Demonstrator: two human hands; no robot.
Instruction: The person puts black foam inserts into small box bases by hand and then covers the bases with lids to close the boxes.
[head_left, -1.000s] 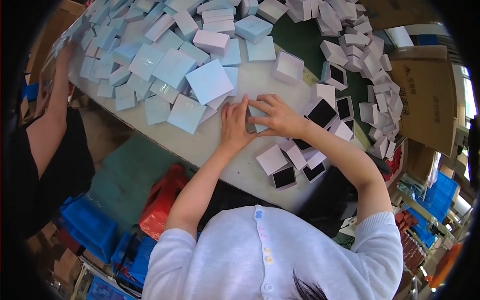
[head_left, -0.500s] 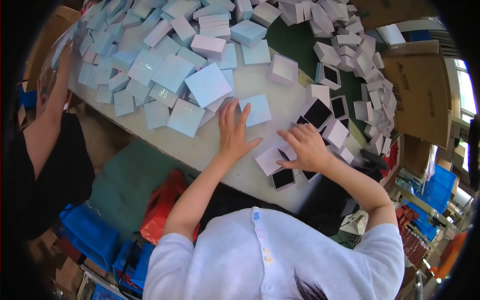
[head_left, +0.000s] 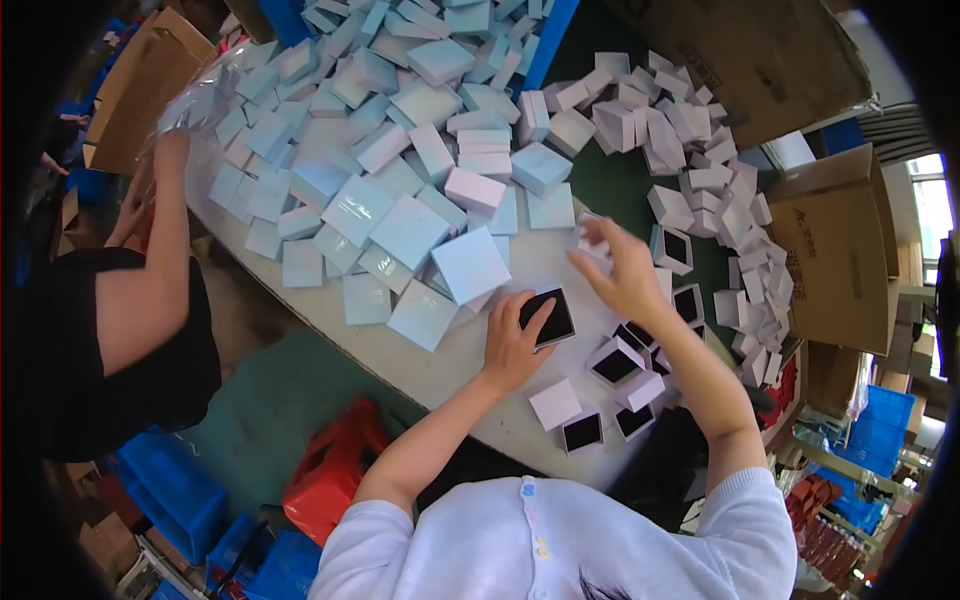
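Observation:
My left hand [head_left: 513,340] grips a small open box with a black inside [head_left: 556,322], its fingers over the near left side. To the right, my right hand [head_left: 622,268] reaches over a white box part [head_left: 592,240], fingers curled at it; whether it grips the part is unclear. Nearer me lie several open boxes with black insides [head_left: 583,432] and a white lid [head_left: 554,403]. Left of my left hand is a heap of closed pale blue boxes [head_left: 471,265].
White box parts [head_left: 738,215] are piled along the far right of the table [head_left: 330,295]. Cardboard boxes [head_left: 835,250] stand beyond. At the left, another person's arm [head_left: 172,215] touches clear plastic. A red stool [head_left: 335,470] and blue crates [head_left: 175,485] stand below.
The view has shifted. An open box with a black inside is now in my left hand. My right hand has moved away from the near boxes to the white box part farther off.

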